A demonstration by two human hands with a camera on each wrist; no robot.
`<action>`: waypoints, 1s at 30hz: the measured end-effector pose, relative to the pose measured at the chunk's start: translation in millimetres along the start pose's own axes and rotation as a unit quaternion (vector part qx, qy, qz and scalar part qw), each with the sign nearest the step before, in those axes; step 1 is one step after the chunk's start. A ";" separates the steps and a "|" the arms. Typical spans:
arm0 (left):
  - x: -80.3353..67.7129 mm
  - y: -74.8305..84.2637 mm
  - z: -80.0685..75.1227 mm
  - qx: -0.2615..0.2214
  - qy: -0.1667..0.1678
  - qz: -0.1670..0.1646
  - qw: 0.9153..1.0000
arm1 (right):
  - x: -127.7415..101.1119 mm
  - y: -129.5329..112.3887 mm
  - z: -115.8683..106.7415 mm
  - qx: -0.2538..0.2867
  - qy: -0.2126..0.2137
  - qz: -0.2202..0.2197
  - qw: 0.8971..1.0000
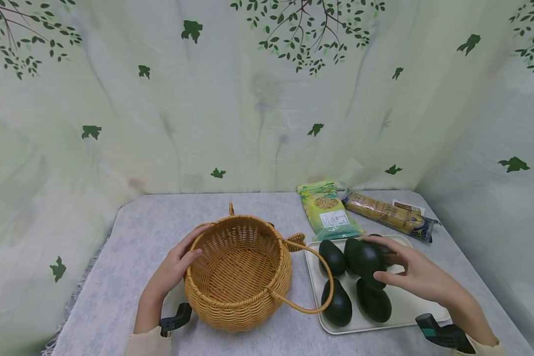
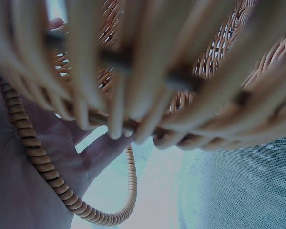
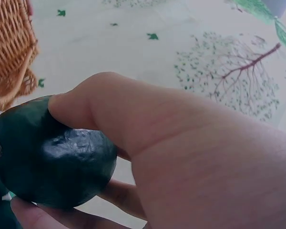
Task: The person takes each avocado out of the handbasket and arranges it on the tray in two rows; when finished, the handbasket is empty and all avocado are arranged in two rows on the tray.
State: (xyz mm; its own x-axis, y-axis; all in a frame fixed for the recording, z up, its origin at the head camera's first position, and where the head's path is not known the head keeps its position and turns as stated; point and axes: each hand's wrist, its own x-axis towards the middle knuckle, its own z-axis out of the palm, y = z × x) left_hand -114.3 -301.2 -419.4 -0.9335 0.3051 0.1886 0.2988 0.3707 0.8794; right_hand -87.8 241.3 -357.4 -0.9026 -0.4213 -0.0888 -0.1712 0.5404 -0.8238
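Note:
My left hand [image 1: 172,269] holds the left rim of a round wicker basket [image 1: 238,312], its thumb over the inner side. The basket's inside shows bare woven cane, and one looped handle hangs over to the right. In the left wrist view, the basket's cane wall [image 2: 148,71] fills the top, with a wound cane loop [image 2: 43,164] across the palm. An avocado [image 1: 369,259] is pinched between the thumb and fingers of my right hand [image 1: 416,272], over a white tray [image 1: 411,314]. The right wrist view shows this dark green avocado [image 3: 52,157] close up.
Several other avocados [image 1: 336,304] lie on the tray, right of the basket. Behind it are a green and yellow packet [image 1: 327,210] and a long clear-wrapped packet [image 1: 384,212]. Leaf-printed curtains [image 1: 258,123] enclose the grey cloth-covered table [image 1: 160,217].

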 end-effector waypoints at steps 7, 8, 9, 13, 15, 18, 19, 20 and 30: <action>-0.9 -0.5 1.2 0.003 0.000 -0.003 1.000 | -11.3 19.0 -5.8 -0.016 0.015 0.024 0.999; -1.2 -0.5 1.1 0.001 0.001 -0.004 1.000 | -12.9 21.6 -6.4 -0.021 0.017 0.026 0.999; -1.4 -0.6 1.0 -0.001 0.001 -0.004 1.000 | -14.5 24.1 -7.0 -0.023 0.019 0.028 0.999; -1.9 -0.7 0.4 0.001 0.003 -0.006 1.000 | -20.4 33.5 -8.5 -0.042 0.031 0.040 0.998; -1.7 -0.7 0.2 0.002 0.004 -0.006 1.000 | -23.0 38.0 -9.0 -0.051 0.033 0.050 0.997; -1.6 -0.4 0.1 0.004 0.005 -0.006 1.000 | -27.2 44.5 -9.2 -0.062 0.032 0.067 0.995; -1.5 -0.4 0.0 0.005 0.005 -0.005 1.000 | -28.6 46.6 -9.2 -0.065 0.031 0.072 0.995; -1.5 -0.3 0.0 0.004 0.005 -0.005 1.000 | -29.8 48.7 -8.9 -0.070 0.032 0.077 0.994; -0.6 0.2 -0.2 0.006 0.004 -0.006 1.000 | -40.5 67.1 -4.2 -0.079 0.040 0.078 0.993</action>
State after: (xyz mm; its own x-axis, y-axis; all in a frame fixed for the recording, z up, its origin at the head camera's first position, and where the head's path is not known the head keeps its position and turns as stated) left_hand -113.7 -301.4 -419.2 -0.9387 0.2931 0.1815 0.2897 0.3852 0.8762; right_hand -64.4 297.7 -406.8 -0.9506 -0.2674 -0.1578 -0.0811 0.7044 -0.7052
